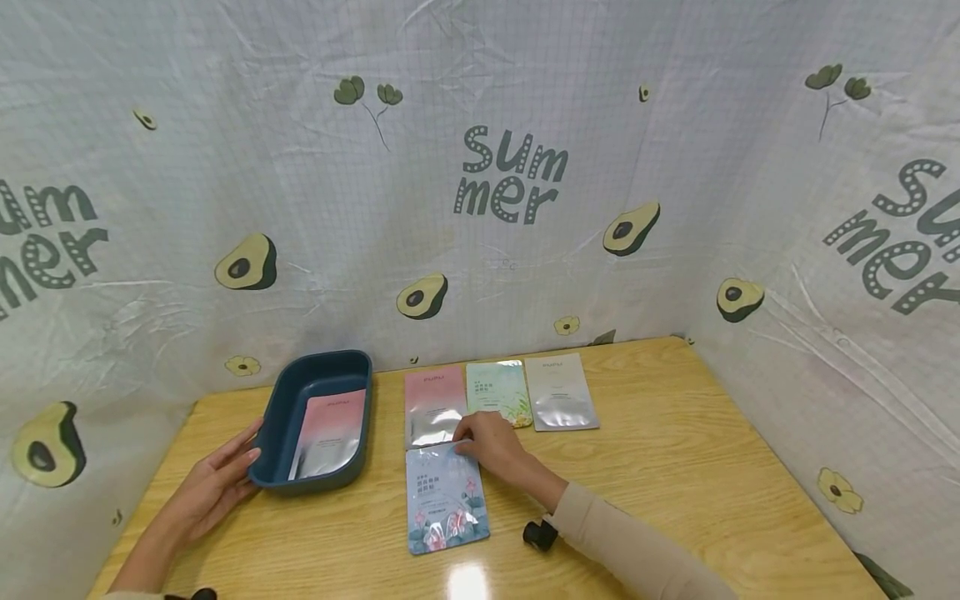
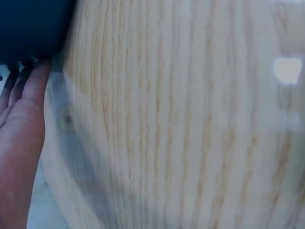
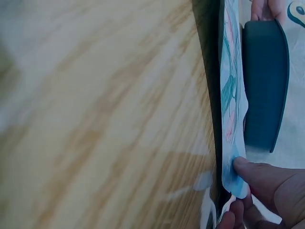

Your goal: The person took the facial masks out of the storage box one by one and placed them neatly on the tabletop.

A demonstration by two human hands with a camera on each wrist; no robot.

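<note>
My right hand [image 1: 495,446] pinches the top right corner of a blue face mask packet [image 1: 446,508] with printed flowers. In the right wrist view, the thumb [image 3: 257,174] presses on one face of this packet, which stands off the wood in that view. My left hand [image 1: 213,492] rests its straightened fingers against the left side of a dark blue plastic bin [image 1: 348,477]. Inside the bin lies a pink and silver face mask packet [image 1: 330,437]. In the left wrist view, the left fingertips meet the bin's wall [image 2: 33,33].
Along the back of the wooden table [image 1: 675,458] lie a pink and silver packet [image 1: 435,400], a green flowered packet [image 1: 495,387] and a cream and silver packet [image 1: 558,392]. A white printed cloth [image 1: 337,208] hangs behind and at both sides.
</note>
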